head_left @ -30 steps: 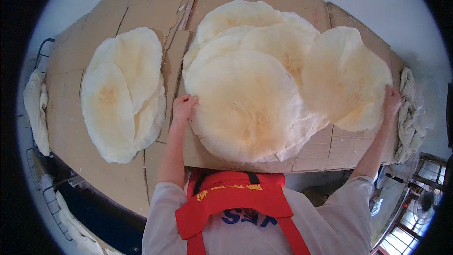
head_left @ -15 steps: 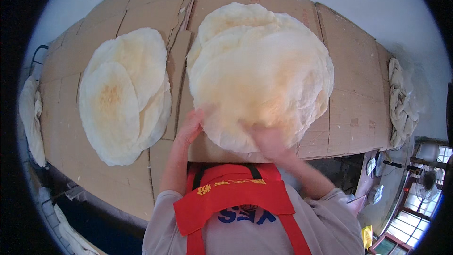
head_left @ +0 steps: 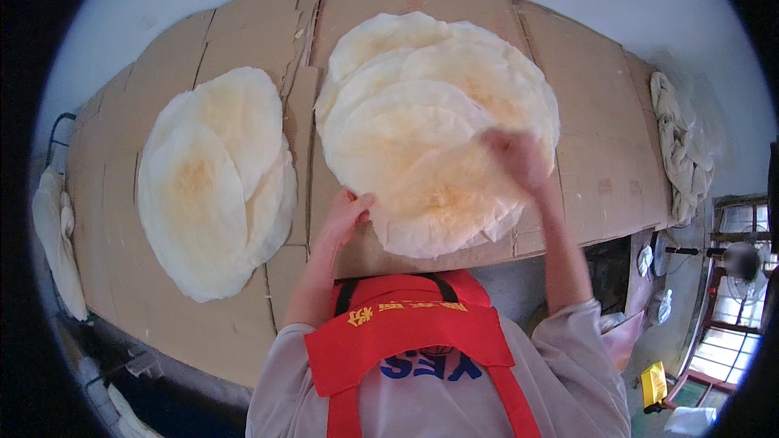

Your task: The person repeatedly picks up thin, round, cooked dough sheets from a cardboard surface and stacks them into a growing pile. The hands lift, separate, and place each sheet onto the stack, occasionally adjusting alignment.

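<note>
Left hand (head_left: 350, 209) pinched flatbread (head_left: 442, 199) at eight o'clock on pile (head_left: 402, 45); right hand (head_left: 515, 158), blurred, crossed three o'clock, grip unclear. Second pile (head_left: 195, 195) lay at nine o'clock on table (head_left: 600, 138).

Broad, round, thin, cream-white flatbreads (head_left: 438, 134) with irregular golden-brown patches are lying flat in an overlapping pile, their pale edges fanning out unevenly, on the brown cardboard-covered tabletop (head_left: 600, 113).

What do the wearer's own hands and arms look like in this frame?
The left hand and right hand are ungloved, the right one blurred. The forearms are bare, with no wristwear visible. Loose, pale grey sleeves end near the elbows.
</note>
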Action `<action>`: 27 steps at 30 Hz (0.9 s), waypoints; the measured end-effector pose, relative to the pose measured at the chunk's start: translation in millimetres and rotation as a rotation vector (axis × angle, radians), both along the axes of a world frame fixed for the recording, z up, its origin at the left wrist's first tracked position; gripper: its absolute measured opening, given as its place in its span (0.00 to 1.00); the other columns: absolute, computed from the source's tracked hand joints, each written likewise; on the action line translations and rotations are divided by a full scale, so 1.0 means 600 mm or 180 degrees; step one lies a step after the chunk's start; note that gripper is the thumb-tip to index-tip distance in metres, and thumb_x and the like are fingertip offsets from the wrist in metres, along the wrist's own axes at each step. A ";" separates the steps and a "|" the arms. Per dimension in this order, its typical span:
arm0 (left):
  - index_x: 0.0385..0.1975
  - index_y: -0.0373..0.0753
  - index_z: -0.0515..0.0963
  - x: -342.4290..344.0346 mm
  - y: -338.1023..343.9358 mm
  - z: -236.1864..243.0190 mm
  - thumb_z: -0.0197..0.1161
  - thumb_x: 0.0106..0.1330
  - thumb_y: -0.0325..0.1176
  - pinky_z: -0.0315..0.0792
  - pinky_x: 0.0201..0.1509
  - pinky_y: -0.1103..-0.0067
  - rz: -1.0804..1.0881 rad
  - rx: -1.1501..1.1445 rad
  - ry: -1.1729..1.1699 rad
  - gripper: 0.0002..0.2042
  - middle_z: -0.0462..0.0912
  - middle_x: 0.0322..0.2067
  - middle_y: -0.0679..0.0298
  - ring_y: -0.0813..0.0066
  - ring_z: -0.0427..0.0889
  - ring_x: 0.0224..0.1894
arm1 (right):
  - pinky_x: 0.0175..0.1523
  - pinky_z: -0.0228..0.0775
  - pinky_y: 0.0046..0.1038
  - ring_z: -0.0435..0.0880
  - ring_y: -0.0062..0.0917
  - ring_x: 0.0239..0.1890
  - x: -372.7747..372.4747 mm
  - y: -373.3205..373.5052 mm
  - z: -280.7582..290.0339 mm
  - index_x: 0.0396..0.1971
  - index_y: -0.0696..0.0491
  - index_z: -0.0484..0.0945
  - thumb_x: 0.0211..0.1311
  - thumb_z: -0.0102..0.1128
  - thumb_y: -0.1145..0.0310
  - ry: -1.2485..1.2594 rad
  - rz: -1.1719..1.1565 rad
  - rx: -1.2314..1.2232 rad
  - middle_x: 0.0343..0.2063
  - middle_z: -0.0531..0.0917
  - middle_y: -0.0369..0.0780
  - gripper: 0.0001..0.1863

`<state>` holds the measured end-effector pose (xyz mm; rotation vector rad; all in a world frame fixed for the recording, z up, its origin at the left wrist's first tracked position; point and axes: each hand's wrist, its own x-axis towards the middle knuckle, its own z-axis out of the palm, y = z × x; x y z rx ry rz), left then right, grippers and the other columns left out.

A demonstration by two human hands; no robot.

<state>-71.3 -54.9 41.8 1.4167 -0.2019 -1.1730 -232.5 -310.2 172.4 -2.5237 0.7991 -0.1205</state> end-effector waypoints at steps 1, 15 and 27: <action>0.49 0.38 0.65 0.003 -0.011 0.000 0.59 0.52 0.31 0.69 0.35 0.80 -0.0140 0.0048 -0.0099 0.23 0.75 0.37 0.65 0.77 0.74 0.35 | 0.37 0.69 0.32 0.79 0.33 0.29 0.009 -0.032 0.055 0.33 0.47 0.78 0.54 0.49 0.64 -0.0452 -0.0019 -0.0219 0.27 0.79 0.44 0.10; 0.41 0.34 0.70 -0.021 0.005 -0.039 0.56 0.58 0.37 0.72 0.35 0.79 0.0863 -0.0551 0.1074 0.15 0.77 0.35 0.63 0.76 0.77 0.34 | 0.25 0.69 0.30 0.77 0.30 0.22 -0.011 0.183 -0.019 0.37 0.51 0.71 0.50 0.47 0.69 0.0269 0.1010 -0.1203 0.21 0.76 0.39 0.12; 0.41 0.32 0.71 0.022 -0.005 0.033 0.55 0.54 0.30 0.69 0.37 0.80 0.0331 -0.0131 -0.0406 0.15 0.77 0.35 0.63 0.78 0.74 0.34 | 0.28 0.70 0.28 0.79 0.31 0.24 -0.049 0.230 -0.122 0.53 0.48 0.63 0.48 0.56 0.65 0.0106 0.1481 0.0978 0.25 0.78 0.43 0.29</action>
